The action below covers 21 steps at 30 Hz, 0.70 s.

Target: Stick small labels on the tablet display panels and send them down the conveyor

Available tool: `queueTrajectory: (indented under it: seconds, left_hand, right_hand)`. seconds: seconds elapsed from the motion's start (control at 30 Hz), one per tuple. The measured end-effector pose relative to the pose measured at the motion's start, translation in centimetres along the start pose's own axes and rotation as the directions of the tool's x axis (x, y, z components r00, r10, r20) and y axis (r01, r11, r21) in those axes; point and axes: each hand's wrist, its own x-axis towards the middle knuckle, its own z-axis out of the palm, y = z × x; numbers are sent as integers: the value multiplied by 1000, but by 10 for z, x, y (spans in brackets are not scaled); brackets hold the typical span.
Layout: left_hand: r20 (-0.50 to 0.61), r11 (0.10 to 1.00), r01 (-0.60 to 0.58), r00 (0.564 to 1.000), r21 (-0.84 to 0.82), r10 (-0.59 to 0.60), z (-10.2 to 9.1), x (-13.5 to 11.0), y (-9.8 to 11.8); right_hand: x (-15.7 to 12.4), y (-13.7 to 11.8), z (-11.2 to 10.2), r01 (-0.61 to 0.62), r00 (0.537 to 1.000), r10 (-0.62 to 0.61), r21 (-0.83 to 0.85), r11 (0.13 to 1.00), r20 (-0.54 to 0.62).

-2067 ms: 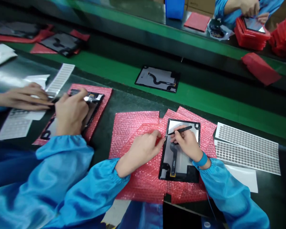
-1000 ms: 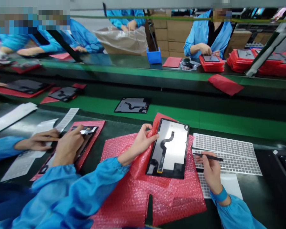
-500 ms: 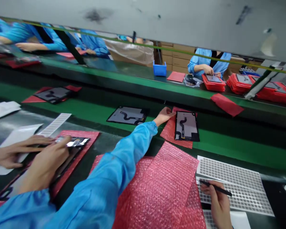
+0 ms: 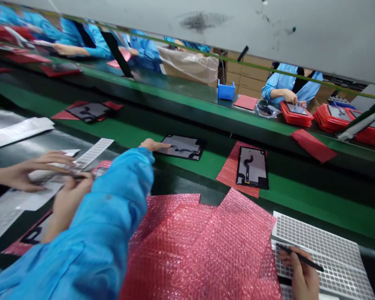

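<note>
Green belt (image 4: 290, 191): left hand (image 4: 150, 144) now away from the red bubble sheet (image 4: 227, 171), thumb over screen panel (image 4: 187, 143) at its left end, grip unclear. Panel's long axis: along belt. Right hand (image 4: 304, 273): pinching black tweezers (image 4: 312, 263).

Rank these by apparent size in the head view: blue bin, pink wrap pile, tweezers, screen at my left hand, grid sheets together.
1. Pink wrap pile
2. Grid sheets
3. Screen at the left hand
Unranked: blue bin and tweezers; the tweezers look longer but thinner, and are nearer the camera.
</note>
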Motion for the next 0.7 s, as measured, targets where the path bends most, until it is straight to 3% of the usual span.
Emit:
queueTrajectory:
  seconds: [0.1, 0.23, 0.4, 0.53, 0.6, 0.7]
  left_hand:
    - [31, 973, 214, 977, -86, -212, 0, 0, -2]
    - [-16, 924, 271, 958, -269, -286, 2, -8, 16]
    - [-32, 880, 104, 991, -463, -134, -6, -45, 63]
    - [169, 840, 68, 985, -538, 29, 12, -117, 93]
    - [347, 849, 109, 933, -518, 93, 36, -160, 100]
    - [592, 894, 82, 774, -441, 222, 82, -216, 100]
  right_hand:
    - [-4, -12, 7, 62, 998, -62, -15, 998, -10]
    - [-5, -20, 12, 73, 997, -73, 0, 997, 13]
    - [-4, -25, 17, 104, 995, -104, 77, 992, 2]
    - [-4, -30, 20, 108, 994, -107, 156, 982, -14]
    - [-3, -31, 21, 109, 994, -108, 168, 980, -18]
    - [-3, -33, 21, 106, 994, -105, 178, 978, -16]
